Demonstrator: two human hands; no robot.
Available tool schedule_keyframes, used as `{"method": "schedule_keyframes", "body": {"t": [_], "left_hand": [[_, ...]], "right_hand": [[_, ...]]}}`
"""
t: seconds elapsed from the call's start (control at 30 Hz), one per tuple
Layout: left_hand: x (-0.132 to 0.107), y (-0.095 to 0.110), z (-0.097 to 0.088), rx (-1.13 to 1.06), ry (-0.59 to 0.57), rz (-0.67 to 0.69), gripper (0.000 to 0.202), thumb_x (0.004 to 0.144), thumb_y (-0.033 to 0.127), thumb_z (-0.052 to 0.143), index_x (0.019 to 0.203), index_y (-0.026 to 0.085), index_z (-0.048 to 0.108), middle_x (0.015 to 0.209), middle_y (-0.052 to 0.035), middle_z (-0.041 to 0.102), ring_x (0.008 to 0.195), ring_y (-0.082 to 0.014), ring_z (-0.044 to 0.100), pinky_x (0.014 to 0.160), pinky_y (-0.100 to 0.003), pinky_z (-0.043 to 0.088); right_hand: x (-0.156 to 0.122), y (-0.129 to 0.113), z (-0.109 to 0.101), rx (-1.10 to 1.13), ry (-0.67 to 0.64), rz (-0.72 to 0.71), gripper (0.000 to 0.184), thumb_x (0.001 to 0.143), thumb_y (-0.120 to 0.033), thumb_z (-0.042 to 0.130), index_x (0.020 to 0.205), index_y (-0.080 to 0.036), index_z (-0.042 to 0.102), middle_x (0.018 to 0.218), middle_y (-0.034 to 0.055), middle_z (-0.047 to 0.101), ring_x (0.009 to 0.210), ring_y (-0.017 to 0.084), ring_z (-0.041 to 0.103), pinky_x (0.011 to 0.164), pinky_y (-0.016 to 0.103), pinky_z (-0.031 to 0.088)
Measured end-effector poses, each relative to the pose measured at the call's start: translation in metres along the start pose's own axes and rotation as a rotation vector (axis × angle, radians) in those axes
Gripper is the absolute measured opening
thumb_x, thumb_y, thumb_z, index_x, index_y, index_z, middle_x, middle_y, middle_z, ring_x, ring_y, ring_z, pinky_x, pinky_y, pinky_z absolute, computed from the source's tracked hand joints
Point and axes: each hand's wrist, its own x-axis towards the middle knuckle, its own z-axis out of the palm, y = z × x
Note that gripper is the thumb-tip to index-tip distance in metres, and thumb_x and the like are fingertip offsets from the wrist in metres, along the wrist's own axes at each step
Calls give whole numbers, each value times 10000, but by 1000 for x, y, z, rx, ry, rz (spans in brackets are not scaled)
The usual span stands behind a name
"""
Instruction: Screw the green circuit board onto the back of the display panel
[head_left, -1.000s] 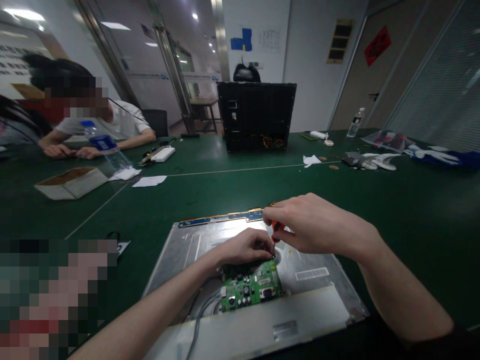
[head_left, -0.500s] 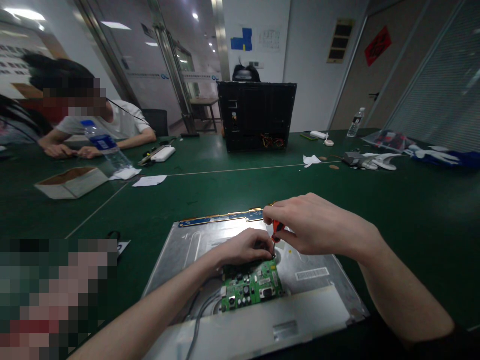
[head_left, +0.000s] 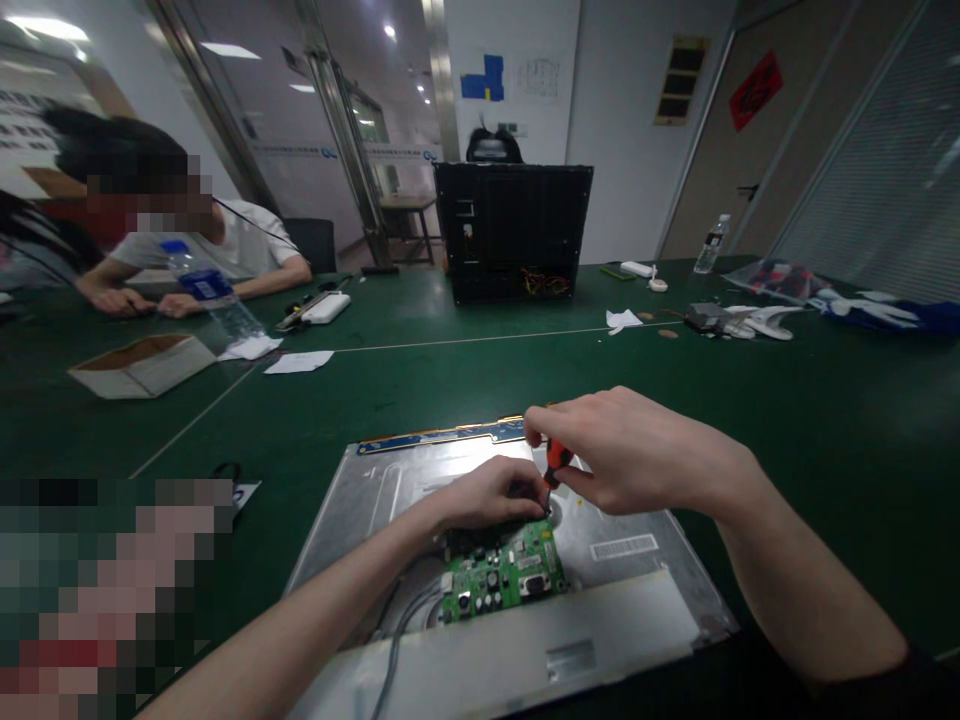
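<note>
Gripping screwdriver [head_left: 557, 456]: right hand [head_left: 622, 448], closed; left hand [head_left: 491, 493] curled by green board [head_left: 501, 578].

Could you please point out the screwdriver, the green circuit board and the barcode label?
Screwdriver [head_left: 556, 456], head view: on its red handle.
Green circuit board [head_left: 505, 574], head view: middle of its upper face.
Barcode label [head_left: 624, 547], head view: middle of its bars.

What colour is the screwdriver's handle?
The handle is orange-red and black, seen in the head view.
</note>
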Motion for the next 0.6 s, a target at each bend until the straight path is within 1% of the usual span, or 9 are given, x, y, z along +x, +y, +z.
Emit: {"method": "schedule_keyframes", "body": {"t": [0.07, 0.13, 0.23, 0.4, 0.6], "left_hand": [[0, 0, 0, 6, -3, 9, 78, 824, 230, 699, 847, 156, 703, 816, -8, 691, 760, -175, 616, 691, -230, 457], [0, 0, -1, 4, -8, 31, 74, 834, 229, 690, 853, 160, 711, 832, -10, 698, 776, -177, 621, 705, -234, 463], [-1, 1, -1, 5, -13, 49, 83, 846, 232, 684, 872, 159, 716, 862, -23, 700, 807, -185, 630, 723, -241, 469], [0, -1, -1, 4, 4, 41, 86, 835, 235, 700, 849, 151, 708, 829, -19, 684, 774, -177, 620, 702, -237, 461], [0, -4, 0, -14, 2, 27, 87, 830, 238, 707, 854, 155, 705, 812, -9, 676, 756, -168, 606, 691, -232, 456]], "right_hand": [[-1, 0, 0, 10, -4, -6, 190, 837, -240, 608, 1020, -208, 567, 832, 8, 684, 673, 159, 577, 528, 265, 277], [-1, 0, 1, -24, 16, 20, 121, 865, -286, 594, 962, -215, 587, 757, 1, 666, 617, 155, 550, 515, 267, 260], [1, 1, 2, -77, 37, 47, 99, 888, -311, 580, 887, -214, 603, 690, -1, 640, 560, 145, 510, 499, 268, 231], [2, 2, 3, -56, 34, -6, 92, 893, -296, 570, 904, -205, 581, 713, -3, 631, 569, 133, 496, 502, 261, 230], [1, 2, 1, -32, 13, 7, 80, 879, -275, 565, 907, -200, 569, 729, 2, 627, 580, 128, 486, 510, 257, 237]]}}
